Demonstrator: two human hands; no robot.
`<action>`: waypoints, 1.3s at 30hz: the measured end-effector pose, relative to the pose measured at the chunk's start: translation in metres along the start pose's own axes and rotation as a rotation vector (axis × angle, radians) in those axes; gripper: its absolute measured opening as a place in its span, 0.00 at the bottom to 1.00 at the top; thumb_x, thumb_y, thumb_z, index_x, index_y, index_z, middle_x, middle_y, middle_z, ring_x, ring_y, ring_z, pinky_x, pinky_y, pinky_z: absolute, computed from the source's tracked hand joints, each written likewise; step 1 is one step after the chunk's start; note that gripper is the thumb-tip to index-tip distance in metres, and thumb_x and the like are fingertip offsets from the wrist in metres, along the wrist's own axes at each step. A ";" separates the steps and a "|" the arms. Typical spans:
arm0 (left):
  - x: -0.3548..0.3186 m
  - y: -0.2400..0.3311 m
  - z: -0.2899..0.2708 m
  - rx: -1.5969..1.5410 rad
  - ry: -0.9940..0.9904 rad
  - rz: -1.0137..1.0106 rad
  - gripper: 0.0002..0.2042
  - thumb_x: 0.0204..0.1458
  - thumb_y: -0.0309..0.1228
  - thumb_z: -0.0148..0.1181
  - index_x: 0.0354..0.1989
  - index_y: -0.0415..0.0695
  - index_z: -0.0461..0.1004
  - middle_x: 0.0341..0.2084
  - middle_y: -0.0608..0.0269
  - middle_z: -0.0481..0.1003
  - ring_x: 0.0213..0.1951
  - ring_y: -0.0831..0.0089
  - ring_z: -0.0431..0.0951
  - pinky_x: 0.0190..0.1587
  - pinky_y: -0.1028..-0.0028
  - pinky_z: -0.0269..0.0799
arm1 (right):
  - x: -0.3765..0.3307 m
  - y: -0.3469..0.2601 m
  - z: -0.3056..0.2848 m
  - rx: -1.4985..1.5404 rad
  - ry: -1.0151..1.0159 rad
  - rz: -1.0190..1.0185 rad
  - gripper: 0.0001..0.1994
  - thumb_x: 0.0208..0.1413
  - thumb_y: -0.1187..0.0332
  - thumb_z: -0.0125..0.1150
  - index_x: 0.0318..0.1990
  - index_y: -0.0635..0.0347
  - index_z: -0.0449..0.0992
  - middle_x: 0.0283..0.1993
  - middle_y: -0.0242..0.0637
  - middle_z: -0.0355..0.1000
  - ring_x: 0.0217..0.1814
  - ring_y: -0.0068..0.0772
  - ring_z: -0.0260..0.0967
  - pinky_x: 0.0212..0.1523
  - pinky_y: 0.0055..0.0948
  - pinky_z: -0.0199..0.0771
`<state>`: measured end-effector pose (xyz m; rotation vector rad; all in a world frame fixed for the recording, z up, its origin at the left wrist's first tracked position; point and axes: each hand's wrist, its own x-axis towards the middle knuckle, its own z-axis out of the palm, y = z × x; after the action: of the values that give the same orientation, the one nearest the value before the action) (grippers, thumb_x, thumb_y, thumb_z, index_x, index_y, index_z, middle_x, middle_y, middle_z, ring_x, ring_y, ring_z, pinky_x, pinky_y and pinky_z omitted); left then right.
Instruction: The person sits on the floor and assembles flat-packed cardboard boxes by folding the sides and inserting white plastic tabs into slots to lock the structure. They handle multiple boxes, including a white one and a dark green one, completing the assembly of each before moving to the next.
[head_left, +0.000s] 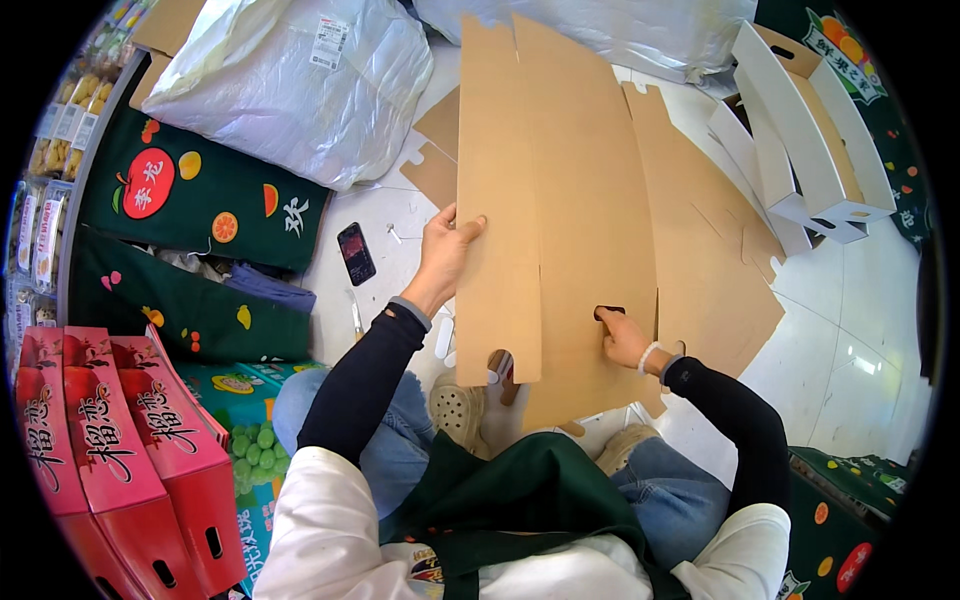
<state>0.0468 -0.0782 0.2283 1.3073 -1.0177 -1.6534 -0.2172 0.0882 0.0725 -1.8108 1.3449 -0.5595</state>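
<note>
Unfolded carton (590, 220), right fingers (610, 322) at slot (617, 309), red boxes (115, 440)

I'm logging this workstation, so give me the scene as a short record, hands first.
Left hand: grips the left edge of the brown cardboard sheet, thumb on the near face
Right hand: fingers at the sheet's dark slot; exact grip unclear
Left of sheet: phone lying on the pale floor
Upper left: large bundle in silvery-white plastic wrapping
Upper right: white cardboard boxes
Lower left: red boxes side by side
</note>
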 end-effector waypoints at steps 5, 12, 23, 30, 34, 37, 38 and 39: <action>0.003 -0.021 -0.050 -0.393 -0.149 -0.137 0.13 0.59 0.33 0.51 0.47 0.37 0.71 0.34 0.62 0.77 0.33 0.73 0.77 0.35 0.75 0.75 | 0.024 -0.038 -0.046 0.359 -0.203 0.280 0.25 0.47 0.72 0.57 0.55 0.66 0.64 0.42 0.51 0.71 0.48 0.50 0.67 0.51 0.42 0.66; -0.066 -0.126 -0.071 -0.681 -0.390 -0.449 0.17 0.60 0.40 0.49 0.48 0.38 0.70 0.36 0.62 0.76 0.35 0.71 0.77 0.36 0.74 0.75 | 0.035 -0.080 -0.047 0.088 -0.253 -0.001 0.47 0.39 0.53 0.74 0.62 0.70 0.54 0.62 0.54 0.57 0.65 0.50 0.55 0.64 0.37 0.58; -0.059 -0.125 -0.085 -0.568 -0.385 -0.507 0.21 0.58 0.45 0.48 0.50 0.39 0.69 0.39 0.61 0.75 0.37 0.70 0.77 0.38 0.72 0.75 | 0.028 -0.074 -0.035 -0.104 -0.245 -0.100 0.53 0.32 0.51 0.76 0.61 0.75 0.50 0.58 0.57 0.55 0.61 0.55 0.54 0.61 0.40 0.59; -0.092 -0.153 -0.054 -0.609 -0.420 -0.627 0.24 0.57 0.49 0.48 0.51 0.40 0.68 0.41 0.60 0.75 0.39 0.69 0.76 0.39 0.71 0.76 | 0.028 -0.086 -0.046 -0.068 -0.202 -0.214 0.57 0.29 0.47 0.76 0.61 0.76 0.49 0.53 0.56 0.56 0.58 0.54 0.55 0.59 0.43 0.59; -0.099 -0.155 -0.047 -0.604 -0.405 -0.650 0.26 0.57 0.51 0.48 0.52 0.41 0.68 0.42 0.60 0.75 0.40 0.68 0.76 0.40 0.71 0.76 | 0.030 -0.096 -0.051 -0.170 -0.336 -0.163 0.60 0.25 0.44 0.76 0.61 0.77 0.49 0.51 0.54 0.57 0.55 0.51 0.56 0.57 0.41 0.59; -0.096 -0.150 -0.048 -0.579 -0.399 -0.639 0.27 0.56 0.52 0.48 0.53 0.41 0.68 0.42 0.60 0.74 0.41 0.68 0.76 0.40 0.70 0.76 | 0.020 -0.098 -0.044 -0.264 -0.309 -0.112 0.61 0.23 0.43 0.76 0.61 0.77 0.49 0.50 0.52 0.58 0.53 0.50 0.57 0.55 0.39 0.60; -0.095 -0.148 -0.050 -0.575 -0.396 -0.635 0.27 0.56 0.53 0.47 0.53 0.41 0.68 0.43 0.60 0.74 0.41 0.68 0.76 0.40 0.70 0.76 | 0.016 -0.102 -0.037 -0.301 -0.260 -0.092 0.61 0.23 0.43 0.75 0.62 0.76 0.50 0.49 0.51 0.58 0.53 0.49 0.57 0.54 0.38 0.60; -0.095 -0.149 -0.050 -0.577 -0.395 -0.638 0.28 0.56 0.53 0.47 0.53 0.41 0.67 0.43 0.59 0.74 0.41 0.67 0.76 0.40 0.70 0.76 | 0.012 -0.104 -0.033 -0.337 -0.213 -0.066 0.61 0.23 0.43 0.75 0.62 0.76 0.50 0.48 0.50 0.59 0.52 0.48 0.58 0.54 0.37 0.61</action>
<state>0.0976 0.0594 0.1177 0.9681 -0.2539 -2.5189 -0.1766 0.0785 0.1737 -2.1245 1.2937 -0.1705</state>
